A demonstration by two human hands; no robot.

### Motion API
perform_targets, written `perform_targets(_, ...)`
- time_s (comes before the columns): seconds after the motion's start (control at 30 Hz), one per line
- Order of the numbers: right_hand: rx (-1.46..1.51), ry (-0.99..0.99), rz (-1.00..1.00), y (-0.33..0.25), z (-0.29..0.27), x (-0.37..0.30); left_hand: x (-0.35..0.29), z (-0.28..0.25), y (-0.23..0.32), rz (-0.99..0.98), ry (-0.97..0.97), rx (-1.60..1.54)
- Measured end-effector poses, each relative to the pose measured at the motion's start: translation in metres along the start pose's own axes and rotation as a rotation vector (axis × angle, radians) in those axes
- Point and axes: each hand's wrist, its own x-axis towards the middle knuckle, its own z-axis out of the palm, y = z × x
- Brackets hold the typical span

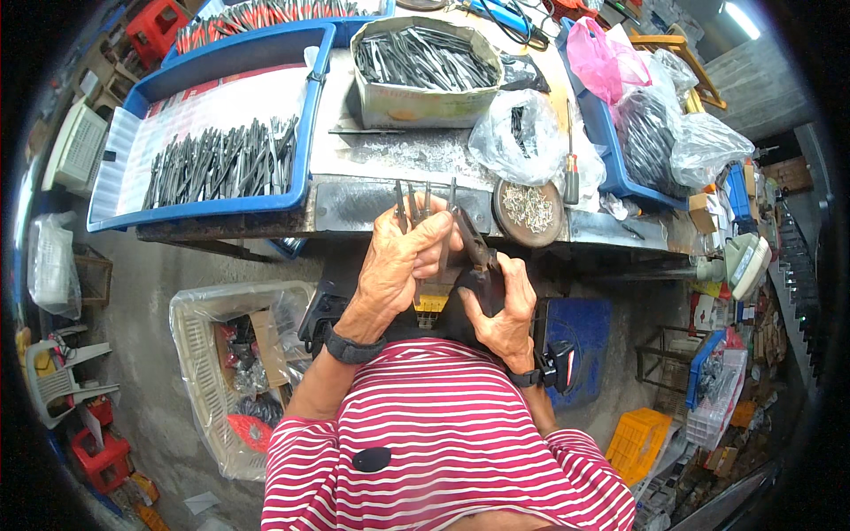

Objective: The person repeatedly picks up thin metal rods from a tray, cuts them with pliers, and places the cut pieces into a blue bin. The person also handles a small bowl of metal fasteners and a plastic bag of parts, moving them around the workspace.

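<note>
My left hand is closed round several thin, dark metal strips whose tips stick up past the fingers. My right hand grips the lower end of a long dark metal tool; its exact kind I cannot make out. The tool's upper end leans close to my left fingertips, in front of the bench edge. Just beyond and to the right, a round dish holds many small silvery pins or rivets. A screwdriver with an orange and dark handle lies beside the dish.
A blue tray with rows of dark slim pieces stands at left. A box full of similar pieces sits at the back middle, a clear plastic bag beside it. Another blue bin with bags stands right. Below left is a cream crate.
</note>
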Motion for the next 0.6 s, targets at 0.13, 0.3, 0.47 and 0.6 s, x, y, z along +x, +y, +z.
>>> perform_targets(0.13,-0.068,0.037,-0.067,0.004,0.001,0.0,-0.001,-0.001,-0.003,-0.007,0.091,-0.046)
perform_targets(0.3,-0.105,0.047,-0.1,0.007,0.003,0.0,0.0,-0.006,-0.005,-0.059,0.078,-0.133)
perform_targets(0.47,-0.123,0.036,-0.12,0.009,0.002,0.001,-0.001,-0.01,-0.008,-0.078,0.029,-0.189)
perform_targets(0.6,-0.099,0.022,-0.116,0.009,0.002,0.0,0.0,-0.012,-0.01,-0.083,0.029,-0.181)
